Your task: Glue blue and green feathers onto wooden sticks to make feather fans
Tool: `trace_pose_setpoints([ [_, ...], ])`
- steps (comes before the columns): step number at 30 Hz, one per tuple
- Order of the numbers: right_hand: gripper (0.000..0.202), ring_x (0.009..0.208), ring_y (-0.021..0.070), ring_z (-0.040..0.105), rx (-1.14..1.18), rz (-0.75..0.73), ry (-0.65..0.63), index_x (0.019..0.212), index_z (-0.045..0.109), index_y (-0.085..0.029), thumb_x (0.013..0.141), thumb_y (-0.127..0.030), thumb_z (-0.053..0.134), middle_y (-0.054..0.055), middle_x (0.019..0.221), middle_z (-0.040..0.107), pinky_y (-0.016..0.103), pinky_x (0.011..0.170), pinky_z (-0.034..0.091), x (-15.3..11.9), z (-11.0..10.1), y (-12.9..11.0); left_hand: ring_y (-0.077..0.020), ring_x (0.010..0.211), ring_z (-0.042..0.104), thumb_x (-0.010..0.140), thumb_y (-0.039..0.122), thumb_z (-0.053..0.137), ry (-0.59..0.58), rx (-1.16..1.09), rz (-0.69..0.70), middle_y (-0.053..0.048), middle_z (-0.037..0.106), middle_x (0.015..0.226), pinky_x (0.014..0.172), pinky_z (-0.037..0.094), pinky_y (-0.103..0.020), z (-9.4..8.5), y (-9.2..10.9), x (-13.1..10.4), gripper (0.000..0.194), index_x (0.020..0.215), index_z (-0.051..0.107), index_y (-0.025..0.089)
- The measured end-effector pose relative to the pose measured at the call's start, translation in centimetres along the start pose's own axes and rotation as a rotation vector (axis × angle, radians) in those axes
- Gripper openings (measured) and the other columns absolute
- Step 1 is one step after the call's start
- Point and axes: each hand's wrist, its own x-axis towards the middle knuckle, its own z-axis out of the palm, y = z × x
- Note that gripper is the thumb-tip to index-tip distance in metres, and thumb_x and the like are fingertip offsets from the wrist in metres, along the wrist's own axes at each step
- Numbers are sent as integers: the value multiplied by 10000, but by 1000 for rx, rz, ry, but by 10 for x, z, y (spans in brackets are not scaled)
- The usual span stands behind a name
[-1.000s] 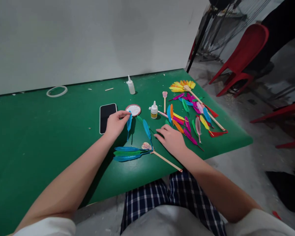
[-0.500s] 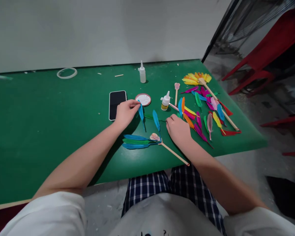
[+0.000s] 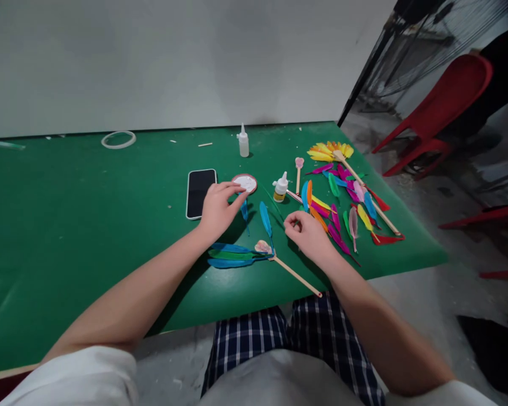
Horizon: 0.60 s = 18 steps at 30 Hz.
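My left hand [image 3: 221, 207] is beside the phone, its thumb and fingers apart. Just under its thumb is a blue feather [image 3: 244, 211], which the hand partly covers. Between the pinched fingertips of my right hand [image 3: 307, 232] is a thin green feather [image 3: 273, 202], seen nearly edge-on and pointing up to the left. In front of both hands lies a wooden stick [image 3: 297, 276] with a small patterned head [image 3: 263, 246]. Blue and green feathers [image 3: 231, 255] fan out from it to the left, and a single blue feather [image 3: 265, 219] points upward.
A dark phone [image 3: 200, 194], a round dish of white stuff [image 3: 245, 182] and two glue bottles [image 3: 280, 188] [image 3: 244, 144] stand on the green table. Loose coloured feathers [image 3: 336, 228] and a yellow feather fan [image 3: 330, 151] occupy the right side. Red chairs [image 3: 444, 107] are beyond it.
My left fingers have spread from their pinch on the blue feather. My right hand's green feather has lifted from lying flat to a steeper slant. The whole view has shifted slightly.
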Motion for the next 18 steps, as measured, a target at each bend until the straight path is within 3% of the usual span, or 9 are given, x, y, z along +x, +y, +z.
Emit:
trace_pose_setpoints([
  [2,80,404,73,417,238,70,-122,766,493,-199,750,-275,471,-62,540,436,207,417,345,-4,3,-7,-168,803,572,772,410,542,-143,-301,-136,-71,668,895,709,422,-283,1,15,-5,310,894,662,151],
  [5,150,335,54,357,520,124,-330,787,466,-205,786,-354,447,-88,469,399,178,355,295,-8,9,-14,-115,638,543,735,403,596,-337,-679,-307,-67,668,824,552,390,-222,4,33,-13,310,868,644,127],
  [8,201,359,54,383,621,113,-424,781,469,-200,786,-401,458,-72,501,451,173,350,311,-1,8,-9,-79,541,501,695,377,649,-326,-811,-389,-50,655,715,496,359,-202,8,38,-17,264,717,623,115],
  [10,232,417,66,437,591,99,-289,818,491,-199,759,-424,492,-39,620,516,184,353,341,14,1,0,-73,517,501,684,371,663,-279,-816,-419,-44,644,670,482,362,-198,8,36,-16,268,643,593,116],
  [12,307,510,87,492,502,71,72,898,505,-200,722,-451,526,1,780,554,198,372,366,35,-7,10,-79,517,520,681,368,665,-233,-794,-427,-40,636,647,465,368,-194,6,34,-14,282,594,561,120],
  [13,372,563,105,517,433,53,183,966,511,-195,721,-474,521,22,842,563,220,408,399,46,-11,15,-84,517,530,682,365,664,-213,-782,-428,-37,629,633,453,368,-191,5,33,-13,285,582,550,123],
  [15,541,676,147,553,231,2,270,1106,495,-178,679,-502,568,59,930,583,291,559,465,67,-14,20,-92,517,547,684,353,663,-187,-761,-428,-25,612,601,430,367,-187,3,33,-12,281,572,537,128],
  [18,677,864,226,561,-62,-72,268,1153,502,-138,605,-511,641,116,1015,606,393,773,437,87,-8,21,-101,511,563,685,341,662,-171,-733,-432,-6,582,555,409,374,-183,1,35,-11,273,572,527,133],
])
